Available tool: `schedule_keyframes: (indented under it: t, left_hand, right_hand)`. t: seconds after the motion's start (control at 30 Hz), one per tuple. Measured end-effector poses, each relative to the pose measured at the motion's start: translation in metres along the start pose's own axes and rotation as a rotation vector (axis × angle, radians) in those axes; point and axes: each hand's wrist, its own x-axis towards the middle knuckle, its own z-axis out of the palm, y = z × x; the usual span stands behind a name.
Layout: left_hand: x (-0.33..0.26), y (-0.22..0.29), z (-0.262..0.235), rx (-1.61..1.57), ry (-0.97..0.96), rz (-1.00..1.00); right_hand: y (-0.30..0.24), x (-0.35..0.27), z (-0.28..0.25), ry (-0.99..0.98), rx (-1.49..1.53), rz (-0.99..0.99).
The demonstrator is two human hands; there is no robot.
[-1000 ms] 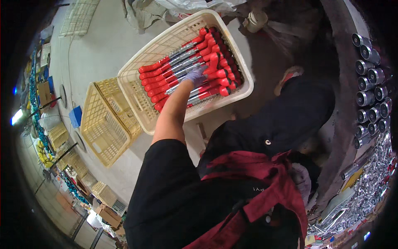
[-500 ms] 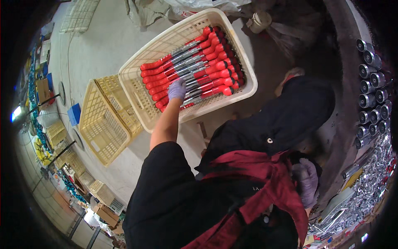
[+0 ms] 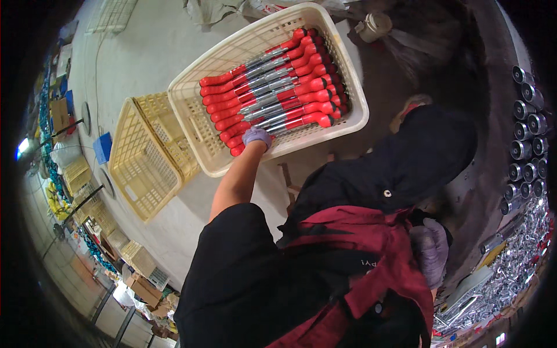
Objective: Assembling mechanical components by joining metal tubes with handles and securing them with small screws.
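Head view: grey concrete floor, left hand fingers curled (grip unclear) at cream basket.

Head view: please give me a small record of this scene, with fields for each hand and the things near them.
left hand: gloved, at the near rim of the basket, by the tool ends
right hand: gloved, low beside the body, holding nothing visible
basket: cream plastic, latticed, on the floor
tools: red-handled with metal shafts, laid in rows inside the basket
yellow crate: tipped, beside the basket
metal parts: silver pile, far right
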Motion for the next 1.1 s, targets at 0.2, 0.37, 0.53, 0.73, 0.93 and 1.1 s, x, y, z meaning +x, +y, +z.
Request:
schedule_keyframes:
  t: [0.2,0.37,0.53,0.73,0.93,1.1]
  left_hand:
    - [0.039,-0.006,-0.005,0.105,-0.074,0.075]
    - [0.069,0.001,-0.001,0.099,-0.084,0.140]
    - [0.095,-0.024,0.004,0.238,-0.099,0.346]
    - [0.075,0.004,0.004,0.181,-0.074,0.323]
    - [0.092,-0.049,0.016,-0.593,0.300,-0.021]
    - [0.084,-0.019,0.014,-0.126,0.088,0.102]
  right_hand:
    - [0.005,0.004,0.003,-0.036,0.024,0.027]
    - [0.004,0.006,0.002,-0.012,-0.063,-0.030]
    - [0.003,0.011,0.009,-0.062,-0.004,-0.055]
    - [0.008,0.017,0.009,-0.039,-0.208,-0.075]
    - [0.006,0.016,0.014,-0.032,-0.158,-0.080]
    - [0.010,0.017,0.016,-0.080,-0.023,-0.052]
